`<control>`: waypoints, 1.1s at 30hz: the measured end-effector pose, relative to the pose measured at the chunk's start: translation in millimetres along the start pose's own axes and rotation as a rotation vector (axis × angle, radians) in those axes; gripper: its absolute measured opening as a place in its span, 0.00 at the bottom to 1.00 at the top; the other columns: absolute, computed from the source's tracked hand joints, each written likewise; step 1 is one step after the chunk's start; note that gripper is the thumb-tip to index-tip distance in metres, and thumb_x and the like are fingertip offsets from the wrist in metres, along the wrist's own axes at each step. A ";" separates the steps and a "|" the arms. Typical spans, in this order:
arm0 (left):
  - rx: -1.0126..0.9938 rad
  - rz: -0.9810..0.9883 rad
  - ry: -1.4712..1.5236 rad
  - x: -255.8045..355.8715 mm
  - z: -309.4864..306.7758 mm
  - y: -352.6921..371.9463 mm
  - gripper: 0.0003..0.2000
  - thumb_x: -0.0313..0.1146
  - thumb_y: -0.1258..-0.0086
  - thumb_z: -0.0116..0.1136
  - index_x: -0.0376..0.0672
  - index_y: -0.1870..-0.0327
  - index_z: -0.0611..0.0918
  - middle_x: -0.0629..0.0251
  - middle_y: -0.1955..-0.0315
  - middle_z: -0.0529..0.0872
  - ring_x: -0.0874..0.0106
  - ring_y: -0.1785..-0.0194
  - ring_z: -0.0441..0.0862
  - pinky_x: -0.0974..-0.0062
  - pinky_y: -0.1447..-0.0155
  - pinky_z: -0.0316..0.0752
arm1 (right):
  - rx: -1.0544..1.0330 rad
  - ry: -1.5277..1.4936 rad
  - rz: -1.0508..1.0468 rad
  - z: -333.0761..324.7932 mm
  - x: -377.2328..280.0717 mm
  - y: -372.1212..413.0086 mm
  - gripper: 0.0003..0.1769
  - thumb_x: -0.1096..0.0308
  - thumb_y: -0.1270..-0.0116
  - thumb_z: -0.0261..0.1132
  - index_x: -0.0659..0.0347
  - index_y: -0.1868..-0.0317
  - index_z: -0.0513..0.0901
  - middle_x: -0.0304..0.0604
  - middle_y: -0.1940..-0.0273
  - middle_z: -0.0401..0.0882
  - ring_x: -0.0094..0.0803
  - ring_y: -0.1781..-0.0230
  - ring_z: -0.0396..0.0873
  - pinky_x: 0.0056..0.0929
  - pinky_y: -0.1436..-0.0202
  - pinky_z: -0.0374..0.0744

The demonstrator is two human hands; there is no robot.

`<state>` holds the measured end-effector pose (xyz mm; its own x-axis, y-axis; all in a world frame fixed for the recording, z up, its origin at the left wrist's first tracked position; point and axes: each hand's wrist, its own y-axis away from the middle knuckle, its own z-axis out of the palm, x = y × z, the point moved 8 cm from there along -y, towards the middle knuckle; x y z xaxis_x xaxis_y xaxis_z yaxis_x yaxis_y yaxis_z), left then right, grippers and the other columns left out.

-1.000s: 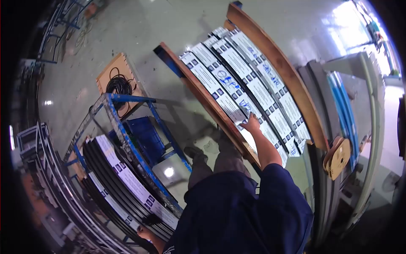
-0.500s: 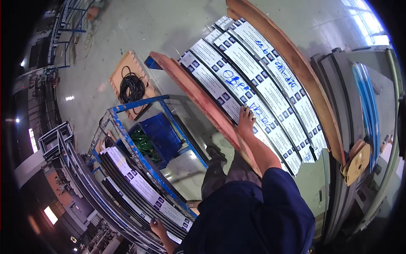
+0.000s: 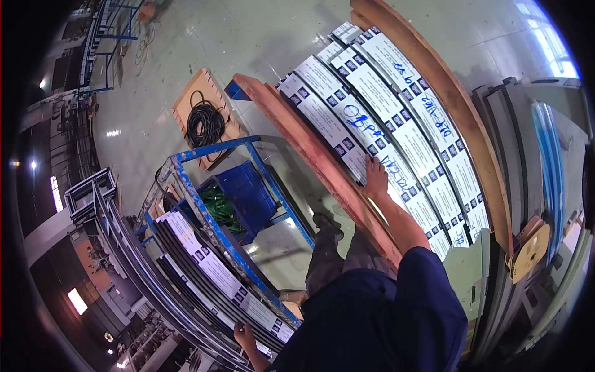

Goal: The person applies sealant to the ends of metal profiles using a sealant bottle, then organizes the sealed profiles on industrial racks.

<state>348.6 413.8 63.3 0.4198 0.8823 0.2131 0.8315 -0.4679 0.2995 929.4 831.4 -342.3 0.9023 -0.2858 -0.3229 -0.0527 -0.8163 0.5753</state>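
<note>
My right hand [image 3: 375, 178] rests on the near edge of a stack of long curved profiles [image 3: 387, 139] wrapped in white printed film with blue handwriting. Its fingers lie out over the film of the nearest profile. Low on the left, my left hand [image 3: 245, 336] has its fingers curled together, beside a second stack of dark profiles with white film [image 3: 217, 270]. What those fingers hold, if anything, is too small to make out. A reddish wooden beam [image 3: 310, 158] runs between my body and the right-hand stack.
A blue metal frame [image 3: 214, 217] stands left of my legs, around a blue crate [image 3: 248, 201] with green material. Beyond it, coiled black cable [image 3: 206, 124] lies on a wooden board. Another wooden beam [image 3: 446, 93] borders the right stack, near a cardboard reel [image 3: 530, 250].
The view has shifted, so most things appear farther right. My right hand stays on the same profile, its fingers a little more stretched out. My left hand remains beside the lower stack.
</note>
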 end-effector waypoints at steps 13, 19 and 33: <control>-0.083 0.137 0.023 54.4 16.7 -14.0 0.18 0.29 0.30 0.62 0.28 0.42 0.80 0.64 0.67 0.84 0.78 0.66 0.79 0.77 0.62 0.74 | -0.060 -0.184 -0.073 -0.5 18.5 -17.0 0.80 0.55 0.65 0.85 0.52 0.15 0.41 0.62 0.26 0.61 0.59 0.30 0.68 0.54 0.30 0.73; -0.341 0.257 0.488 255.8 91.1 -19.1 0.24 0.28 0.24 0.60 0.31 0.29 0.71 0.56 0.45 0.84 0.71 0.44 0.82 0.74 0.40 0.77 | -0.098 -0.740 -0.276 -109.2 11.1 32.0 0.65 0.60 0.61 0.76 0.63 0.19 0.58 0.67 0.28 0.68 0.56 0.25 0.66 0.38 0.20 0.62; -0.512 0.716 1.353 605.5 61.1 128.8 0.42 0.39 0.36 0.72 0.27 0.27 0.60 0.43 0.38 0.76 0.58 0.33 0.75 0.63 0.28 0.69 | 0.394 -0.538 -0.838 -412.6 -227.5 241.9 0.57 0.64 0.53 0.76 0.73 0.22 0.61 0.58 0.25 0.66 0.45 0.24 0.66 0.41 0.20 0.61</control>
<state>732.1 890.9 174.1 -0.1944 -0.0741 0.9781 0.2968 -0.9549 -0.0134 887.9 906.1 180.3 0.4126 0.3362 -0.8466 0.2751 -0.9320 -0.2360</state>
